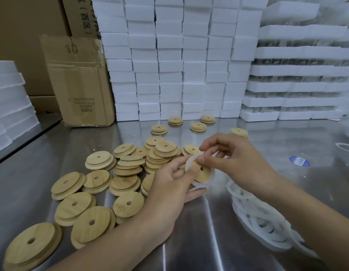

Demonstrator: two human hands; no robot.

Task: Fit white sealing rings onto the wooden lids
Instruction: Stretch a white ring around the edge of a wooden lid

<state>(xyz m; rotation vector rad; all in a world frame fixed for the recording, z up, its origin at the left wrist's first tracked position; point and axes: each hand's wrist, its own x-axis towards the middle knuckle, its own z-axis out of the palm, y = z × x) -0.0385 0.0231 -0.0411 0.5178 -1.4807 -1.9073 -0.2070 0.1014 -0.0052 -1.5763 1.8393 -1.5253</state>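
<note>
Wooden lid (204, 175) and ring (187, 163), one each

Shiny metal table (189, 231); stacked white blocks (169, 65), probably foam, beside cardboard boxes (79, 85).

Brightness: bright, even light from above my fingers (214, 142).
Glare: pale streaks on the steel tabletop (191, 227) just below my fingers.
Shadows: faint and soft.
Blur: sealing rings (258, 218) right of my fingers are smeared.
Distortion: foam boxes (169, 55) beyond my fingers bow at the edges.

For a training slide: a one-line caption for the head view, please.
Left hand holds a wooden lid while the right hand fits a white sealing ring onto it.
</note>
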